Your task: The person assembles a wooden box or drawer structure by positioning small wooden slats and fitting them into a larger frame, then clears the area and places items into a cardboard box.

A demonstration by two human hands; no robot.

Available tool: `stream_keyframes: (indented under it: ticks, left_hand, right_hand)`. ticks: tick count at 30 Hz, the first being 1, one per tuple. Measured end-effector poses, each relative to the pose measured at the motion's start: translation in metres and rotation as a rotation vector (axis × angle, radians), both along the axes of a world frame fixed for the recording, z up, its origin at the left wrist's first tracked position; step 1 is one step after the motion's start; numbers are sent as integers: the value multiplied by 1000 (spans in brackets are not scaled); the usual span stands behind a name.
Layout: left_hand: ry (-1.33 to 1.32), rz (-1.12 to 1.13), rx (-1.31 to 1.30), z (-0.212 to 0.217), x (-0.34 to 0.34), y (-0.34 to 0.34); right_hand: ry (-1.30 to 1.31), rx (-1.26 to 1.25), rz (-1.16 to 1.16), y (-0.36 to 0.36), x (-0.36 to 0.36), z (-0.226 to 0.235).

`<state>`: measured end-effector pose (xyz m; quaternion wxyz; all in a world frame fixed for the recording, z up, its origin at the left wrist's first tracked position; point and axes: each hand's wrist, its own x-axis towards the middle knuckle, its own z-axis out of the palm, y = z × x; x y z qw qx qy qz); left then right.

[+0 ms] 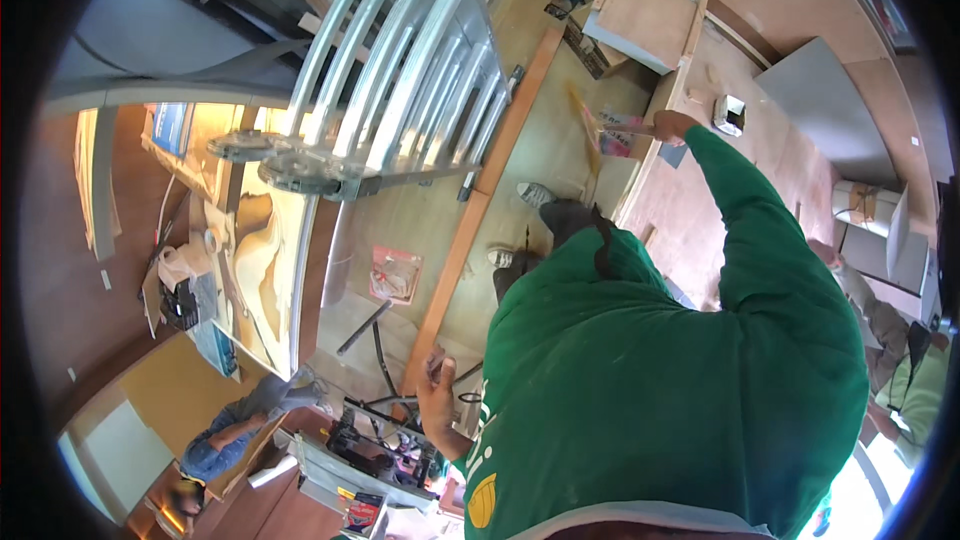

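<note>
My right hand reaches out over the edge of a pinkish wooden worktop. It is closed on a clear plastic packet with pink and red print, which hangs out past the worktop's edge. My left hand is raised at my left side. Its fingers are curled together near the tips, and a small dark thing may be between them, too small to make out. Below that hand, dark thin poles lean near the floor. A similar red-and-clear packet lies on the floor ahead of it.
A rack of shiny metal bars juts in at the upper left. One long wooden strip crosses the floor. On the worktop are a white box and a wooden drawer. Other people are at lower left and far right.
</note>
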<state>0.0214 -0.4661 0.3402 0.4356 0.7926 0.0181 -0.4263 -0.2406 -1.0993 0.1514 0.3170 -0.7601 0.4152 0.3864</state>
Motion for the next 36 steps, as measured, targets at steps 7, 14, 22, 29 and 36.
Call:
stream_keyframes:
  ticks: [7, 14, 22, 29, 36]
  left_hand:
    - [81, -125, -18, -9, 5, -42]
    - [119, -482, -125, -58, 55, -93]
    - [-50, -832, -101, -125, 108, -160]
    - [-9, -959, -78, -141, 87, -193]
    - [-114, -725, 110, -179, 62, -99]
  right_hand:
    - [-92, 18, -401, 40, -25, -5]
    - [-300, -27, -843, 116, -126, 93]
    - [-356, -129, -1084, 229, -209, 185]
    - [-441, -34, -1200, 279, -181, 112]
    - [-218, 140, -821, 199, -137, 19]
